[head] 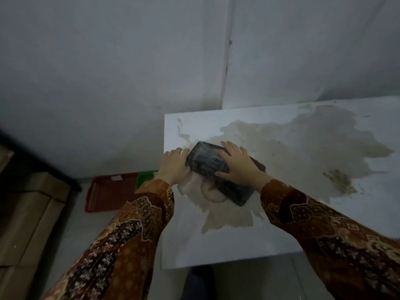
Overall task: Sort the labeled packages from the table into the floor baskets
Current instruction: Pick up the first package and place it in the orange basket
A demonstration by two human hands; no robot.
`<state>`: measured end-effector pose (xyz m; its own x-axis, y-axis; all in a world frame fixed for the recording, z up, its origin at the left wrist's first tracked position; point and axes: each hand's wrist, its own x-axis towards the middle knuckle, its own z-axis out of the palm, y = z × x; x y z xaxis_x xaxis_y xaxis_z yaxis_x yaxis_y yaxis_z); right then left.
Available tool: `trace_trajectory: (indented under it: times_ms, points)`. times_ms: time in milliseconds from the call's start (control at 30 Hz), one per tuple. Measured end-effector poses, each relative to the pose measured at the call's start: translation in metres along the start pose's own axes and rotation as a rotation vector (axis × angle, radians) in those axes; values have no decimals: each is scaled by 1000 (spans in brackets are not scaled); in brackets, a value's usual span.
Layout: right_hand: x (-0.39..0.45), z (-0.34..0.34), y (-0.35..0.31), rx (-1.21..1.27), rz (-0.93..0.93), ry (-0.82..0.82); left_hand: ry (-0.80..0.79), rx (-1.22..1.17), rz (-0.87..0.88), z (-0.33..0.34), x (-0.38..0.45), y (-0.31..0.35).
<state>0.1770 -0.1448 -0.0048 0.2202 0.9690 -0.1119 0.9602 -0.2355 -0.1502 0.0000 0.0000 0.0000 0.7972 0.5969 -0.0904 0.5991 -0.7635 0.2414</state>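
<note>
Patterned sleeves [121, 241] fill the bottom of the view, both arms reaching forward over the stained table [303, 191]. On it, near the left edge, lies a dark wrapped package [207, 163]; no label can be made out. The left hand [173, 167] curls round the package's near-left end, fingers clasping its edge. The right hand [238, 165] lies flat on top, fingers spread, pressing rather than gripping. Beyond the table edge, on the floor by the wall, sit a red basket [108, 195] and a green basket [144, 179], the green one mostly hidden by the left arm. With only one hand truly clasping glossy wrap, the package could slide free during the lift, or land in the wrong basket with its label unread.
</note>
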Motion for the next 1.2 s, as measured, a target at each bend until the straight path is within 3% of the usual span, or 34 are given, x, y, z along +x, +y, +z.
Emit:
trace_trajectory:
  times_ms: [233, 433, 533, 700, 867, 1033, 1200]
  points:
    - [-6, 46, 9, -77, -38, 4, -129, -42, 164, 50, 36, -25]
    - [2, 34, 17, 38, -81, 64, 20, -215, 181, 57, 45, -30]
    - [14, 7, 25, 88, -106, 187, 39, -301, 201, 41, 59, -31]
    - [50, -55, 24, 492, 14, 294, 9, -523, 262, -6, 83, -10]
    - [77, -110, 30, 765, 117, 344, -95, -844, 144, -39, 85, 2]
    - [79, -124, 42, 815, 75, 224, -90, -1073, 61, -46, 76, 12]
    - [70, -115, 45, 823, 101, 167, -146, -1109, -9, -42, 65, 17]
